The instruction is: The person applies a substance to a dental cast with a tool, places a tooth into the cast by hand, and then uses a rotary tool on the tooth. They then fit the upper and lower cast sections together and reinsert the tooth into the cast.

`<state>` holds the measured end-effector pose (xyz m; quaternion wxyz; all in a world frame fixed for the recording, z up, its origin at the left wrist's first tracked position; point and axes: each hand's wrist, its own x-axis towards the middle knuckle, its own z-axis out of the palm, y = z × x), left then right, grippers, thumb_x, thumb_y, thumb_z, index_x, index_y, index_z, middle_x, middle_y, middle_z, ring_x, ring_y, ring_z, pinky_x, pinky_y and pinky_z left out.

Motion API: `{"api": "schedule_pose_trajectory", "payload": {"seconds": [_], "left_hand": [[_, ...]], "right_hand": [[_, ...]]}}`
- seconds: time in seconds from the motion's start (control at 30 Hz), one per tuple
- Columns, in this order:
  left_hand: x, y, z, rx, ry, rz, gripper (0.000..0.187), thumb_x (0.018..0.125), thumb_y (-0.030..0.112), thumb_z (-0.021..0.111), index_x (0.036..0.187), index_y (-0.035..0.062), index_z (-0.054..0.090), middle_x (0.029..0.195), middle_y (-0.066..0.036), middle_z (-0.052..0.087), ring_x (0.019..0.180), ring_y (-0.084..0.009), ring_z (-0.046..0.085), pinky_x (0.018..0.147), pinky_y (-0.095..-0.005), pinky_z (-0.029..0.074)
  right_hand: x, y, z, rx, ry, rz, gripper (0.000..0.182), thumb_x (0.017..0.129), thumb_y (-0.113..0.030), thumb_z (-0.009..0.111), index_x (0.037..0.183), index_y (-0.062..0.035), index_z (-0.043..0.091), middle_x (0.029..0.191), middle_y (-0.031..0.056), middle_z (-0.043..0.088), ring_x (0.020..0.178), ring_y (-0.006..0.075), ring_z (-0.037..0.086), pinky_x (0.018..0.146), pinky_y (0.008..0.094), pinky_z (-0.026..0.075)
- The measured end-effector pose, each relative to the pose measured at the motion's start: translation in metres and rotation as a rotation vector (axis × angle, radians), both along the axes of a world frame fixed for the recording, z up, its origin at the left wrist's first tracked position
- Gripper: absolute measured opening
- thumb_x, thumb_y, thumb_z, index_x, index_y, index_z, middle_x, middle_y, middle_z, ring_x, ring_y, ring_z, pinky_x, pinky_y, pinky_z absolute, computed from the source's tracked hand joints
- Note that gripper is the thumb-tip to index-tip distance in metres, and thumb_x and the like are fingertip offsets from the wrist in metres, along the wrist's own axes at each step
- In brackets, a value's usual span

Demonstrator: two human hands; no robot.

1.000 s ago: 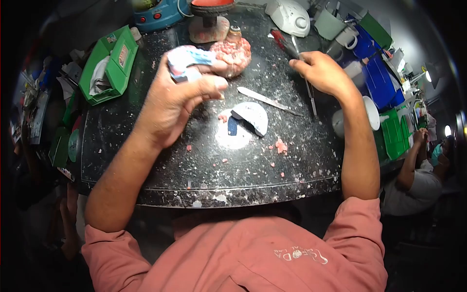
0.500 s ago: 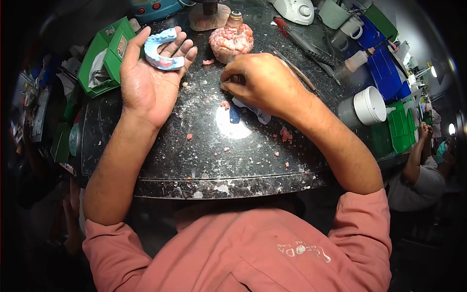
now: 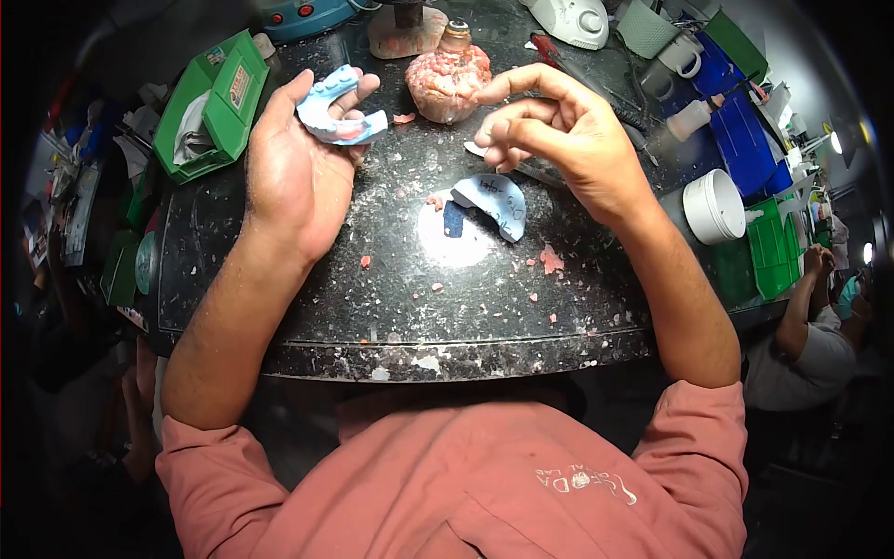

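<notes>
My left hand (image 3: pixel 303 172) is palm up at the left, its fingers curled round a light blue horseshoe-shaped dental model (image 3: pixel 328 116) with a pinkish patch. My right hand (image 3: pixel 554 130) hovers over the bench with fingers bent and apart, nothing visible between them. Below it lies a second pale blue curved piece (image 3: pixel 503 200) with handwriting on it, beside a small dark blue rectangle (image 3: pixel 453 220). Just left of my right fingertips stands a lumpy pink mass (image 3: pixel 447 84) with a metal-topped neck. A slim tool lies partly hidden under my right hand.
A green bin (image 3: pixel 169 130) stands at the left, and a blue device (image 3: pixel 303 19) at the back. White tub (image 3: pixel 714 207), mug (image 3: pixel 684 58), blue tray (image 3: pixel 740 149) and green tray (image 3: pixel 773 252) are at the right. Pink scraps dot the black bench (image 3: pixel 372 279). A co-worker (image 3: pixel 810 354) sits far right.
My right hand has moved right and up, its fingers spreading, uncovering the written-on blue piece. My left hand has shifted slightly right and down with the dental model, which is now tilted differently.
</notes>
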<state>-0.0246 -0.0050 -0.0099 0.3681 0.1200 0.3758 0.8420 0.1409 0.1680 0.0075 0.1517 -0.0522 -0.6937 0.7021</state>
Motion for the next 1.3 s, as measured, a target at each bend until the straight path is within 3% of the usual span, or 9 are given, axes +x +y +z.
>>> {"api": "schedule_pose_trajectory", "payload": {"seconds": [0.13, 0.4, 0.5, 0.77, 0.93, 1.1, 1.17, 1.23, 1.3], "left_hand": [[0.017, -0.003, -0.002, 0.027, -0.131, -0.208, 0.045, 0.097, 0.032, 0.040, 0.119, -0.0053, 0.050, 0.108, -0.016, 0.062, 0.093, -0.0203, 0.057, 0.082, -0.0307, 0.041], [0.030, -0.003, -0.004, -0.021, -0.102, -0.336, 0.048, 0.097, 0.032, 0.037, 0.124, -0.0062, 0.047, 0.111, -0.016, 0.062, 0.092, -0.0186, 0.057, 0.080, -0.0315, 0.042], [0.034, -0.001, -0.001, -0.033, -0.092, -0.309, 0.049, 0.097, 0.033, 0.036, 0.124, -0.0072, 0.046, 0.111, -0.016, 0.061, 0.091, -0.0183, 0.057, 0.082, -0.0321, 0.042], [0.038, -0.001, 0.004, -0.010, -0.081, -0.296, 0.054, 0.097, 0.034, 0.033, 0.128, -0.0095, 0.042, 0.115, -0.019, 0.058, 0.099, -0.0227, 0.055, 0.088, -0.0366, 0.042], [0.040, -0.001, -0.002, 0.077, -0.001, -0.349, 0.047, 0.099, 0.025, 0.035, 0.129, -0.0110, 0.038, 0.122, -0.024, 0.054, 0.114, -0.0312, 0.055, 0.103, -0.0467, 0.042], [0.047, 0.001, 0.004, -0.026, 0.124, -0.276, 0.048, 0.098, 0.023, 0.034, 0.131, -0.0122, 0.036, 0.127, -0.028, 0.050, 0.116, -0.0338, 0.054, 0.104, -0.0460, 0.042], [0.041, 0.000, 0.005, 0.106, 0.000, -0.382, 0.049, 0.097, 0.023, 0.031, 0.131, -0.0124, 0.036, 0.127, -0.028, 0.049, 0.116, -0.0346, 0.053, 0.104, -0.0465, 0.041], [0.040, -0.001, 0.000, 0.183, -0.057, -0.447, 0.051, 0.096, 0.024, 0.028, 0.131, -0.0122, 0.037, 0.128, -0.028, 0.049, 0.117, -0.0342, 0.053, 0.104, -0.0467, 0.041], [0.044, -0.001, 0.000, 0.080, 0.045, -0.355, 0.052, 0.096, 0.025, 0.029, 0.131, -0.0118, 0.038, 0.128, -0.027, 0.049, 0.117, -0.0325, 0.053, 0.102, -0.0465, 0.043]], "right_hand": [[0.007, 0.006, -0.005, -0.236, -0.026, 0.024, 0.025, 0.092, -0.010, 0.058, 0.112, 0.0058, 0.061, 0.094, 0.0135, 0.067, 0.083, 0.0150, 0.066, 0.079, 0.0259, 0.055], [0.007, 0.010, -0.010, -0.238, 0.008, 0.055, 0.026, 0.092, -0.010, 0.058, 0.112, 0.0061, 0.061, 0.093, 0.0121, 0.067, 0.082, 0.0143, 0.066, 0.079, 0.0251, 0.055], [0.007, 0.012, -0.009, -0.261, 0.007, 0.105, 0.030, 0.092, -0.012, 0.058, 0.116, 0.0057, 0.058, 0.099, 0.0140, 0.067, 0.091, 0.0175, 0.067, 0.081, 0.0262, 0.055], [0.010, -0.003, -0.003, -0.170, 0.104, 0.064, 0.022, 0.086, -0.003, 0.065, 0.106, 0.0055, 0.061, 0.094, 0.0138, 0.067, 0.087, 0.0173, 0.067, 0.079, 0.0276, 0.056], [0.010, -0.013, -0.008, 0.321, 0.439, -0.069, 0.030, 0.081, 0.010, 0.064, 0.110, 0.0066, 0.057, 0.103, 0.0144, 0.064, 0.095, 0.0198, 0.065, 0.086, 0.0308, 0.054], [0.013, -0.011, -0.004, 0.645, 0.579, -0.133, 0.030, 0.077, 0.013, 0.066, 0.107, 0.0081, 0.059, 0.104, 0.0164, 0.063, 0.095, 0.0210, 0.065, 0.086, 0.0294, 0.054], [0.011, -0.007, -0.004, 0.715, 0.596, -0.165, 0.029, 0.074, 0.011, 0.070, 0.101, 0.0046, 0.062, 0.098, 0.0120, 0.066, 0.093, 0.0193, 0.064, 0.083, 0.0304, 0.052], [0.009, -0.003, 0.001, 1.015, 0.614, -0.159, 0.026, 0.070, 0.005, 0.075, 0.094, 0.0000, 0.065, 0.090, 0.0057, 0.067, 0.091, 0.0180, 0.062, 0.083, 0.0313, 0.048], [0.008, -0.011, -0.001, 0.931, 0.552, -0.214, 0.025, 0.067, -0.002, 0.078, 0.089, -0.0044, 0.067, 0.085, 0.0012, 0.067, 0.091, 0.0181, 0.060, 0.086, 0.0320, 0.043]]}}
